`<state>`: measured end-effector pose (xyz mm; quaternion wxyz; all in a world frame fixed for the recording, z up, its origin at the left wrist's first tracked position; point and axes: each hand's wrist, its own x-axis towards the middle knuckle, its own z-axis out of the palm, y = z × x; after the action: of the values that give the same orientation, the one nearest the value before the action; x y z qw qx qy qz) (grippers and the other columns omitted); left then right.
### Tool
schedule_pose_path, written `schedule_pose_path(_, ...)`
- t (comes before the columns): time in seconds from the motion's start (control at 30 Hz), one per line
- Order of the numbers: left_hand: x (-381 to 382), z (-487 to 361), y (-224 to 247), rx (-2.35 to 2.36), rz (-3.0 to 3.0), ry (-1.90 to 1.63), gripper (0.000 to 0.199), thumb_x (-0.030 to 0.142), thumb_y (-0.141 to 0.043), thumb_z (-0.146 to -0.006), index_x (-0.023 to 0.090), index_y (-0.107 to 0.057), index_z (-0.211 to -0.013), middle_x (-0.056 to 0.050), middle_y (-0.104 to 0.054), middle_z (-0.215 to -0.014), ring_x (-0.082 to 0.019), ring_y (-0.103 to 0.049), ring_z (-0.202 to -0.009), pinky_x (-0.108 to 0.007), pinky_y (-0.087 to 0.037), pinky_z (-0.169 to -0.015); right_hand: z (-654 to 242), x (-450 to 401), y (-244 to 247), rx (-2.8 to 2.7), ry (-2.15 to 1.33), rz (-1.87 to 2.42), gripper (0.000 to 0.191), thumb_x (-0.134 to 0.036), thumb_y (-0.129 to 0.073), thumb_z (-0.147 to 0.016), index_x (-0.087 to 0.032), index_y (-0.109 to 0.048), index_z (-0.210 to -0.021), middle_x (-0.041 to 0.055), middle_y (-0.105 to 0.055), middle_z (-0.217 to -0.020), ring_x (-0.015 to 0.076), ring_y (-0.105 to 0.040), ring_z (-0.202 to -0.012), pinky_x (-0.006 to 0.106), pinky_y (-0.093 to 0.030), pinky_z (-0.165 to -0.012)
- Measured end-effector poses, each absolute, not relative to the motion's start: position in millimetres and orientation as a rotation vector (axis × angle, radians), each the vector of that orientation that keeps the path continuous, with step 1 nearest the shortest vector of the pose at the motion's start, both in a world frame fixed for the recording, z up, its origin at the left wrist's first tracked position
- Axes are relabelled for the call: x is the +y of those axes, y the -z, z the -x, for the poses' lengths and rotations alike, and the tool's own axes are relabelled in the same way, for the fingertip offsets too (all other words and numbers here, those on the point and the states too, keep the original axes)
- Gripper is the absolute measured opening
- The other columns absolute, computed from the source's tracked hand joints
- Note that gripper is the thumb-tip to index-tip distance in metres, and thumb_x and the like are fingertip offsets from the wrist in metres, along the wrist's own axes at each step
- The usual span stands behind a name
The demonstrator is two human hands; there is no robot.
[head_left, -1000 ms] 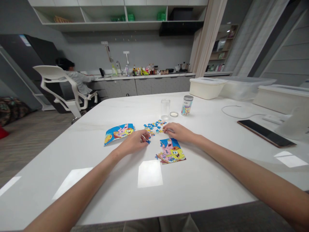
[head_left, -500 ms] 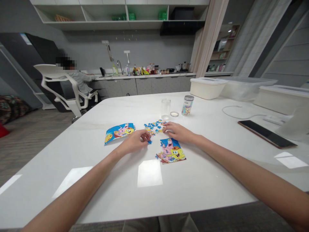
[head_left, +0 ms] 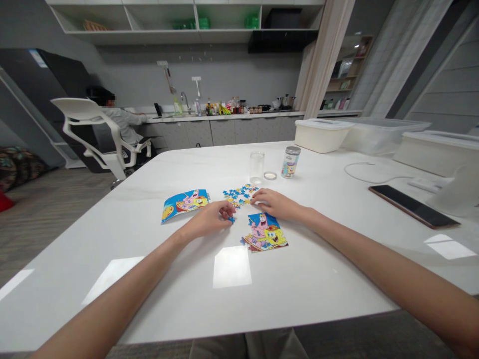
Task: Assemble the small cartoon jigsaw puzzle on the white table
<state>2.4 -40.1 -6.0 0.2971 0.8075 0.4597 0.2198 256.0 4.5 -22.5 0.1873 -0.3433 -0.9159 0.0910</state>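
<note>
- left hand (head_left: 205, 222): fingers curled, tips right at a small blue puzzle piece (head_left: 232, 220); can't tell if it's actually pinched or just touched
- right hand (head_left: 277, 205): released, fingers (head_left: 258, 199) loosely extended, holding nothing, resting at the edge of the loose puzzle pieces (head_left: 239, 195)
- the assembled puzzle section (head_left: 265, 233), SpongeBob and Patrick, lies just below my right hand, with ragged edges at lower left
- the blue piece sits between that section and my left hand, on the white table (head_left: 299, 289)
- printed SpongeBob picture (head_left: 184, 205) lies left of my left hand, slightly curled
- beyond the pieces: glass jar (head_left: 257, 167), round lid (head_left: 270, 175), printed canister (head_left: 291, 162)
- right side: dark tablet (head_left: 413, 206)
- far back: a co-worker (head_left: 119, 124) sits in a white chair
</note>
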Motion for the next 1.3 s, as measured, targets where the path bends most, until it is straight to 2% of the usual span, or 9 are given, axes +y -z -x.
schedule_pose_path(0.23,-39.7,-2.0,7.3,1.226,-2.162,-0.558,0.026,0.018,-0.056,-0.066,0.019,-0.062,-0.092,0.003,-0.055,-0.073,-0.013,-0.052,-0.065,-0.025,-0.043,-0.061,-255.3,3.2,20.7,-2.566,-0.271,0.963,0.028,-0.007,-0.049,-0.086,-0.015,-0.067,-0.105,0.0127,-0.061,-0.111,0.0236,-0.056,-0.107,0.04,-0.045,-0.096)
schedule_pose_path(0.4,-39.4,-2.4,8.7,1.255,-2.164,-0.538,0.026,0.016,-0.056,-0.065,0.019,-0.062,-0.09,0.004,-0.054,-0.068,-0.013,-0.052,-0.062,-0.025,-0.042,-0.059,-255.3,2.1,20.0,-2.547,-0.279,0.96,0.028,-0.006,-0.049,-0.085,-0.018,-0.066,-0.103,0.0106,-0.061,-0.108,0.0232,-0.057,-0.105,0.04,-0.045,-0.094)
schedule_pose_path(0.83,-39.4,-5.2,7.7,1.279,-2.151,-0.642,0.016,0.015,-0.054,-0.073,0.02,-0.061,-0.087,-0.001,-0.064,-0.082,-0.015,-0.059,-0.073,-0.027,-0.048,-0.066,-256.8,5.6,25.5,-2.498,-0.283,0.933,0.025,-0.008,-0.05,-0.083,-0.018,-0.059,-0.103,0.0097,-0.063,-0.107,0.0222,-0.058,-0.105,0.039,-0.046,-0.093)
schedule_pose_path(1.3,-38.4,-4.2,8.0,1.284,-2.198,-0.741,0.017,0.011,-0.057,-0.071,0.02,-0.059,-0.085,-0.003,-0.064,-0.096,-0.014,-0.062,-0.076,-0.026,-0.051,-0.066,-254.4,1.2,21.1,-2.453,-0.313,1.044,0.026,-0.012,-0.05,-0.086,-0.02,-0.056,-0.109,0.0094,-0.065,-0.113,0.0224,-0.06,-0.105,0.039,-0.047,-0.092)
